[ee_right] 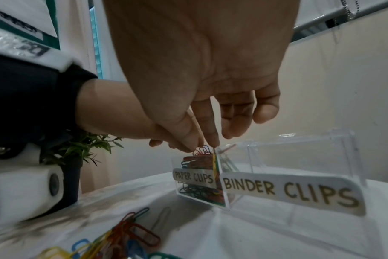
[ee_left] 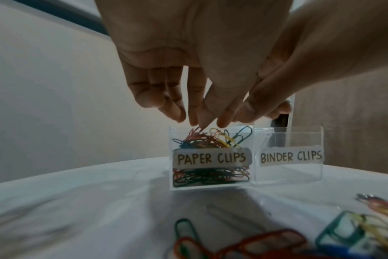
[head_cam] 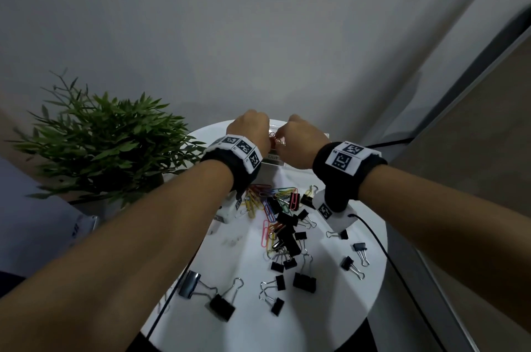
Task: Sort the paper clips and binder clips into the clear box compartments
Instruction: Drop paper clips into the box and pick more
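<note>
A clear two-compartment box stands at the back of the round white table. Its "PAPER CLIPS" compartment is nearly full of coloured clips; the "BINDER CLIPS" compartment looks bare. Both hands hover over the paper-clip side. My left hand points its fingers down and pinches red paper clips at the top of the pile. My right hand pinches the same red bunch between thumb and index. Loose paper clips and black binder clips lie nearer me.
A potted green plant stands left of the table. A black cable runs over the table's right side. Larger binder clips lie near the front edge. A wall rises close behind the box.
</note>
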A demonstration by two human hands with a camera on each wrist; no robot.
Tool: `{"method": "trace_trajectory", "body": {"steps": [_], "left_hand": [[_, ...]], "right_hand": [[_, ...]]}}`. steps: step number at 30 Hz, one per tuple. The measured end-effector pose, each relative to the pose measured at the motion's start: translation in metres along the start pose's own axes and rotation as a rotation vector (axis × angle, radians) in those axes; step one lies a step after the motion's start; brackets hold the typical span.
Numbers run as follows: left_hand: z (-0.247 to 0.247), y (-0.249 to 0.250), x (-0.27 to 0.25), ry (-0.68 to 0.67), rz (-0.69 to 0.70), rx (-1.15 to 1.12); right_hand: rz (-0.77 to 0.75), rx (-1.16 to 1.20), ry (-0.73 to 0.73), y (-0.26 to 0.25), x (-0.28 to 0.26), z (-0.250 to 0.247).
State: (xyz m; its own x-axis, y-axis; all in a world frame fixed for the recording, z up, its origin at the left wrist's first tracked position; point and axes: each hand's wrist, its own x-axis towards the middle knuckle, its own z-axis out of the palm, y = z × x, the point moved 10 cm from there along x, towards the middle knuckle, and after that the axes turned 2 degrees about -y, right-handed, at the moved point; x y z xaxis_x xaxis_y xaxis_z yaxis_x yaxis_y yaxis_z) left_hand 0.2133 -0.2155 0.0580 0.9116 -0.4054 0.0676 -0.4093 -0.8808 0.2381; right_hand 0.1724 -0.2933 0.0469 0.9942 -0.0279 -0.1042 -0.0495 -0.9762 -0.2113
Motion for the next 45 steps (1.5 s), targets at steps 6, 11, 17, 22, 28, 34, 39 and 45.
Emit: {"method": "trace_trajectory", "body": {"steps": [6,11,17,22,28,34,39,45], "left_hand": [[0.005,-0.002,-0.017,-0.088,0.018,0.06],[-0.012,0.007,-0.05,-0.055,0.095,-0.02],[0.02,0.014,-0.125,-0.329,0.135,-0.152],[0.048,0.019,-0.144,-0.413,0.129,-0.123],[0.044,0.01,-0.147,-0.381,0.059,-0.295],[0.023,0.012,-0.153,-0.281,0.102,-0.359],[-0.001,-0.005,-0.152,-0.165,0.071,-0.419],[-0.021,-0.04,-0.139,-0.061,-0.02,-0.467]], "right_hand": [[0.008,-0.162,-0.087,0.001,-0.008,0.012],[-0.131,-0.065,0.096,-0.009,-0.036,-0.006],[-0.346,-0.19,-0.113,-0.011,-0.084,0.035],[-0.429,-0.244,-0.08,-0.013,-0.096,0.042],[-0.443,-0.181,-0.058,-0.011,-0.1,0.038],[-0.426,-0.194,-0.02,-0.006,-0.101,0.033],[-0.354,-0.139,0.027,0.002,-0.1,0.026],[-0.141,0.248,0.077,0.021,-0.089,0.01]]}}
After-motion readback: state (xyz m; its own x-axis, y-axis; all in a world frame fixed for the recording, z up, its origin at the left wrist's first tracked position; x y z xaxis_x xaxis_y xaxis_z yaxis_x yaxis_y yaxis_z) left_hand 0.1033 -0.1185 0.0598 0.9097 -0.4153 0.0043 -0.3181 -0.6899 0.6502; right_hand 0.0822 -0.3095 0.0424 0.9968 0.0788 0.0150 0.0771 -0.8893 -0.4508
